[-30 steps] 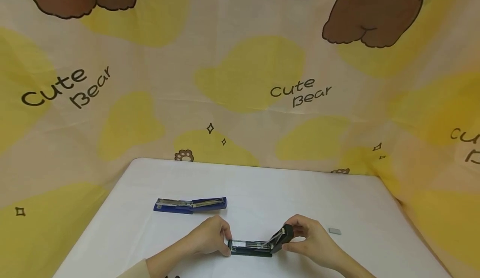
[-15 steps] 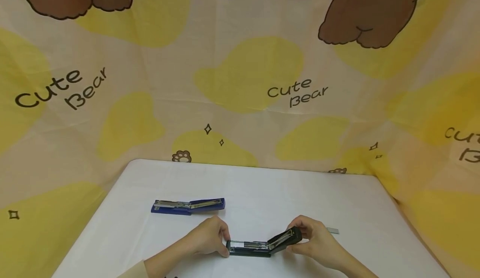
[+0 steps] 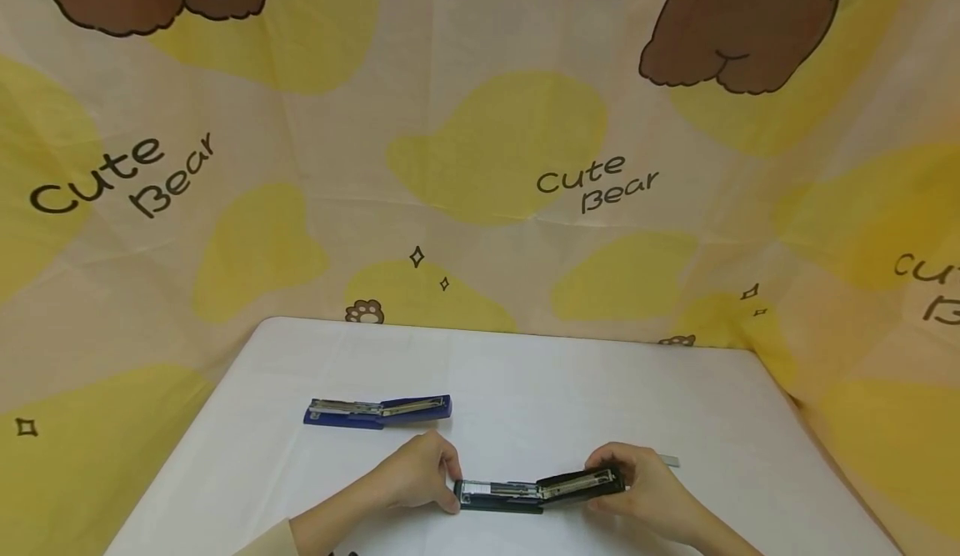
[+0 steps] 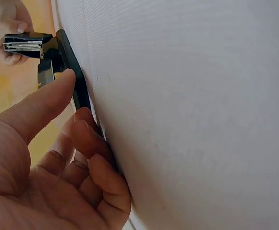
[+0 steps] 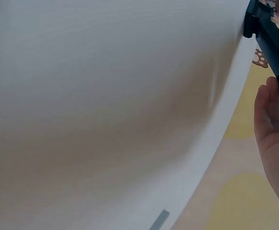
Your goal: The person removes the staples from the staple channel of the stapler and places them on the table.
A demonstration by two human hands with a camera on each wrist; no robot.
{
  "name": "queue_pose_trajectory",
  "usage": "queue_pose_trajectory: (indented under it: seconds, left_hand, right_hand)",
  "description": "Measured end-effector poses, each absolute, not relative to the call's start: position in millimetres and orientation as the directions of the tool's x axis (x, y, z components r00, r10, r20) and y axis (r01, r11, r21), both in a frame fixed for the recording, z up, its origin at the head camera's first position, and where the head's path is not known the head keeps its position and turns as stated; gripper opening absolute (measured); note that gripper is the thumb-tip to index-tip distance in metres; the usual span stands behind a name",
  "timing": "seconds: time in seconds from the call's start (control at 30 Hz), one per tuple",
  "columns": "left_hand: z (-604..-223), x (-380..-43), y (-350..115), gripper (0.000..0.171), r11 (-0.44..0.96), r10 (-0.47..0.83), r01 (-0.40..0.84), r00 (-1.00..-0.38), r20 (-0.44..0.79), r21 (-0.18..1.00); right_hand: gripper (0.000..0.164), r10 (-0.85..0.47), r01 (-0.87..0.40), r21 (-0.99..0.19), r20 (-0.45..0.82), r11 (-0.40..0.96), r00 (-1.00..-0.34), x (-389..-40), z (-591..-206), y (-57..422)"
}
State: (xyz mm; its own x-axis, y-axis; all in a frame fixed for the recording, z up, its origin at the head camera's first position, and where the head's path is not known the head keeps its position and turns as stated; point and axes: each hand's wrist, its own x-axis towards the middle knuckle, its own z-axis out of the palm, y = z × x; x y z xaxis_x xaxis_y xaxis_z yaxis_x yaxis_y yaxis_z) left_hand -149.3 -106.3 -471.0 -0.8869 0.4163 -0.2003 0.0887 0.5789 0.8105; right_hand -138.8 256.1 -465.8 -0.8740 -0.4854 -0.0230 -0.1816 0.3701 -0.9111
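A black stapler (image 3: 517,493) lies on the white table with its top arm swung far back to the right, so the metal magazine and inner channel show. My left hand (image 3: 420,473) pinches the stapler's left end between thumb and fingers. In the left wrist view the thumb (image 4: 58,98) presses along the dark base. My right hand (image 3: 641,489) grips the far end of the raised arm, holding it slightly off the table. In the right wrist view the smooth outer side of that arm (image 5: 276,48) rests against the right hand's fingers.
A blue stapler (image 3: 378,411), also folded open, lies farther back on the left. Behind my right hand is a small grey block (image 3: 670,460), partly hidden; it may be a strip of staples. A bear-patterned cloth (image 3: 480,164) hangs behind the table (image 3: 510,373).
My right hand has moved right and down, swinging the black stapler's top arm from steeply raised to nearly flat. My left hand stays on the other end.
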Motion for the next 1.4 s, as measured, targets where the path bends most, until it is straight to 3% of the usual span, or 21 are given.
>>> queue_pose_trajectory:
  seconds: [0.33, 0.8, 0.93, 1.13, 1.4]
  left_hand:
    - [-469, -148, -106, 0.028, 0.568, 0.413, 0.071, -0.886, -0.209, 0.82]
    - [-472, -149, -106, 0.028, 0.579, 0.407, 0.072, -0.888, -0.211, 0.812]
    - [-473, -149, -107, 0.028, 0.58, 0.409, 0.073, -0.888, -0.212, 0.811]
    - [-475, -150, -107, 0.029, 0.58, 0.41, 0.073, -0.887, -0.213, 0.811]
    - [-473, -149, -106, 0.029, 0.584, 0.404, 0.072, -0.89, -0.212, 0.809]
  right_hand:
    - [0.037, -0.467, -0.11, -0.89, -0.124, 0.442, -0.876, -139, -473, 260]
    - [0.04, -0.477, -0.13, -0.847, -0.158, 0.516, -0.865, -141, -469, 263]
    - [0.042, -0.531, -0.21, -0.843, -0.101, 0.495, -0.841, -142, -456, 266]
    - [0.03, -0.593, -0.406, -0.835, 0.122, 0.373, -0.796, -141, -436, 260]
    - [0.029, -0.609, -0.364, -0.881, 0.114, 0.303, -0.785, -139, -427, 231]
